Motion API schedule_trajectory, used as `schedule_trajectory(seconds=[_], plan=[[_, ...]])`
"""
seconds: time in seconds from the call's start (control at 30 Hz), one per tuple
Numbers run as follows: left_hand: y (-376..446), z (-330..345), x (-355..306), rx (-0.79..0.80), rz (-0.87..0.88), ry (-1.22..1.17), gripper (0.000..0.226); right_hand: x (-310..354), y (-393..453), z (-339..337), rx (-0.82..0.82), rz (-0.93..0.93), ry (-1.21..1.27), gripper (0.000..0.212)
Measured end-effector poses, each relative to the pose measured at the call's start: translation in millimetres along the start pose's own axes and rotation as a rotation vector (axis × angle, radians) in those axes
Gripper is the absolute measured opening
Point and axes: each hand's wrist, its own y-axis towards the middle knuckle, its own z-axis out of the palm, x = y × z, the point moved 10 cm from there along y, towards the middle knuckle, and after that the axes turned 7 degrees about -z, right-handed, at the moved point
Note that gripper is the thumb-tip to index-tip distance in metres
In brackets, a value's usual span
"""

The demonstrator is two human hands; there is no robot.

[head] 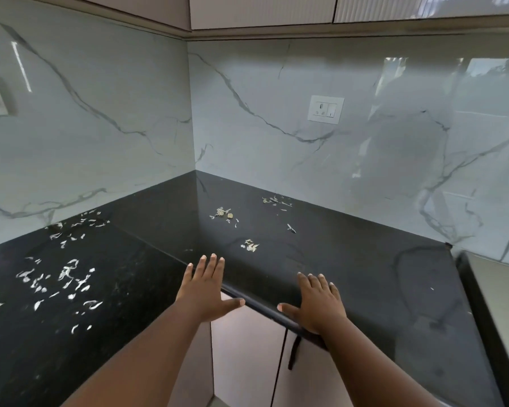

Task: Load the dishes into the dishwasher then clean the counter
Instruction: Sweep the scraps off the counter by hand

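Both hands lie flat and hold nothing at the black counter's [350,259] front edge. The small scraps [249,245] sit just past the left hand [206,292], a little nearer than to the right hand [316,304].

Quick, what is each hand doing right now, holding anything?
Left hand: open, fingers spread, holding nothing, at the counter edge.
Right hand: open, flat on the counter, holding nothing.
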Motion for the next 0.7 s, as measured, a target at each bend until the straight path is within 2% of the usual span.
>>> schedule_trajectory(seconds=[0.27,0.43,0.57,0.7], plan=[[99,-11,21,0.046,-0.104,-0.096,0.112,-21,98,-6,0.063,0.002,0.006,0.108],[167,-9,34,0.050,-0.119,-0.122,0.115,-5,154,5,0.092,-0.020,-0.027,0.114],[226,0,38,0.077,-0.080,-0.146,0.114,15,191,20,0.091,0.002,-0.042,0.128],[278,10,50,0.102,-0.082,-0.204,0.111,39,217,38,0.080,0.038,-0.025,0.120]])
